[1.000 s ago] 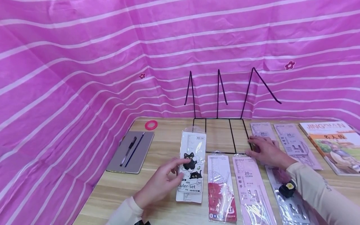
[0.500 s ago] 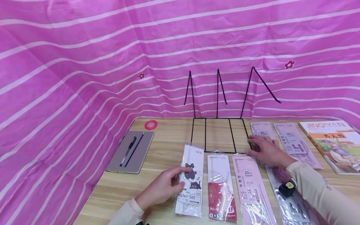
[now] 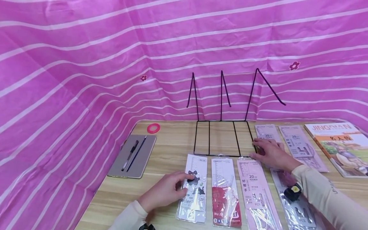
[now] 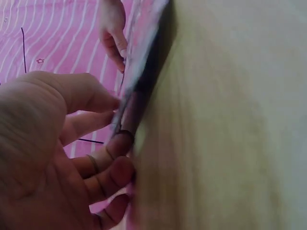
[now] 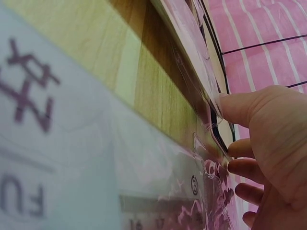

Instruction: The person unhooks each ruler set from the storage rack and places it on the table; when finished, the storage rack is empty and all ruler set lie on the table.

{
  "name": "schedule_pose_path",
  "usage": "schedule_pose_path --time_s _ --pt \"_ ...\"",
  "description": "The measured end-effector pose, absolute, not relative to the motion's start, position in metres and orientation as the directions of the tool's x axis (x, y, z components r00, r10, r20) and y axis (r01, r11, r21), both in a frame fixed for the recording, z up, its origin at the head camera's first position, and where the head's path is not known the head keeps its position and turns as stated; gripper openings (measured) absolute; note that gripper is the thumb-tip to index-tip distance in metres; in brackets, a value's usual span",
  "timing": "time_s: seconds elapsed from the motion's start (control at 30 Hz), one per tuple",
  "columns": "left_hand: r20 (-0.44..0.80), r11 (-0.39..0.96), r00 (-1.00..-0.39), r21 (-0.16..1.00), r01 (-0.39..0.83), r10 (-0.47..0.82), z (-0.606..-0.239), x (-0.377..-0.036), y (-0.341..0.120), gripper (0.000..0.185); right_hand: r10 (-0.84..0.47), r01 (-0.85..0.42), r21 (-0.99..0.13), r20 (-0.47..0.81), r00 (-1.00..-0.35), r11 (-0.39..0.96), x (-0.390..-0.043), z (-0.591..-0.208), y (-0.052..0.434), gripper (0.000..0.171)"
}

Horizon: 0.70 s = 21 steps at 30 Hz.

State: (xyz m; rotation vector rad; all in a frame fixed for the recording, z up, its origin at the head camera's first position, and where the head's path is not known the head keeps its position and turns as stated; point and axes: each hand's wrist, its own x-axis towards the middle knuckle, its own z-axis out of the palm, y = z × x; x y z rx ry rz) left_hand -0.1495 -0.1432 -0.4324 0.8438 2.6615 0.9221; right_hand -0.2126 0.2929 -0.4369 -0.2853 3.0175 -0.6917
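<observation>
Under my left hand (image 3: 164, 192) lies a ruler set (image 3: 193, 188) sealed in clear, glossy plastic film that catches the light over a printed paper card. The packs beside it, one red (image 3: 226, 193) and one pink (image 3: 256, 191), have the same shiny, crinkled wrap. My right hand (image 3: 271, 154) rests on another glossy pack (image 3: 268, 134), touching a thin black wire rack (image 3: 222, 121) of smooth metal. The table (image 3: 169, 150) is pale wood grain with a matt finish. A grey notebook (image 3: 134, 156) looks matt. The backdrop (image 3: 86, 64) is pink striped cloth, softly creased.
</observation>
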Motion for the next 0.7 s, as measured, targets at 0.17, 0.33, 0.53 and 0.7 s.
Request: schedule_pose_path --time_s 0.17,0.33,0.53,0.7 --pt "-0.007 0.644 -0.812 0.613 0.458 0.584 -0.4307 -0.1523 -0.1428 0.043 -0.178 -0.162 -0.438 0.006 -0.984 0.884 -0.2135 -0.4362 0.2936 0.074" --pt "-0.013 0.642 -0.809 0.616 0.457 0.587 -0.4297 -0.1554 -0.1403 0.041 -0.179 -0.168 -0.426 0.014 -0.984 0.889 -0.213 -0.4353 0.2953 0.071" --pt "-0.013 0.678 -0.815 0.563 0.473 0.58 -0.4292 -0.155 -0.14 0.042 -0.188 -0.182 -0.43 0.029 -0.982 0.884 -0.2122 -0.4372 0.2953 0.068" --pt "-0.024 0.713 -0.827 0.521 0.47 0.562 -0.4274 -0.1553 -0.1413 0.044 -0.202 -0.199 -0.419 0.038 -0.979 0.886 -0.2128 -0.4378 0.2948 0.067"
